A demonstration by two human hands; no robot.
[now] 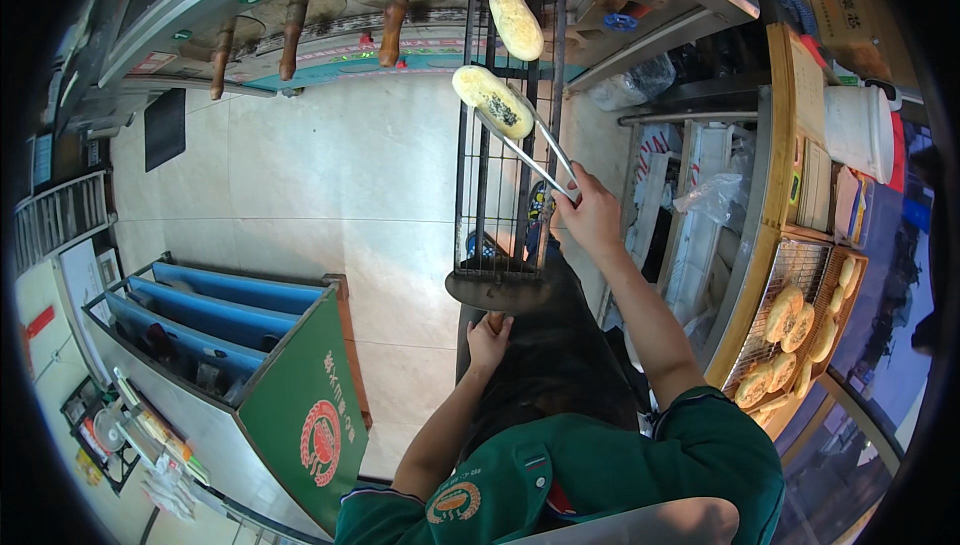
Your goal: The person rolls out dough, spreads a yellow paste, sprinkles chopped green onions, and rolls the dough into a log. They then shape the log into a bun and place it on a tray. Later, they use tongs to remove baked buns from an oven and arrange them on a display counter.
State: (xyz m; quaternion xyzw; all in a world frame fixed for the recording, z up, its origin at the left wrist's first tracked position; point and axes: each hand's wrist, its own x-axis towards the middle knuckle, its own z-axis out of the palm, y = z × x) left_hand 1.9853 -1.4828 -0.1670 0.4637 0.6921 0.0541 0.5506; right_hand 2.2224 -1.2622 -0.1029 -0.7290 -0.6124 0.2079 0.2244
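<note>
My right hand (pixel 592 213) is closed around metal tongs (pixel 527 157). The tongs' tips are on an oval flatbread (pixel 490 95), pale with a dark-speckled patch, over a long wire rack (pixel 503 210). A second pale oval flatbread (pixel 516 22) lies farther back on the rack, by the oven opening. The rack is drawn out of the oven toward me, with a dark end plate (pixel 497 291) at its near end. Below that plate my left hand (pixel 488 343) is closed on the rack's handle, of which only a small wooden bit shows.
Several wooden handles, one of them a thick brown handle (pixel 395 25), stick out from the curved metal oven front (pixel 300 0). To the right, a wire tray (pixel 762 340) holds several browned flatbreads. A cabinet with a green side panel (pixel 300 415) and blue dividers stands at left.
</note>
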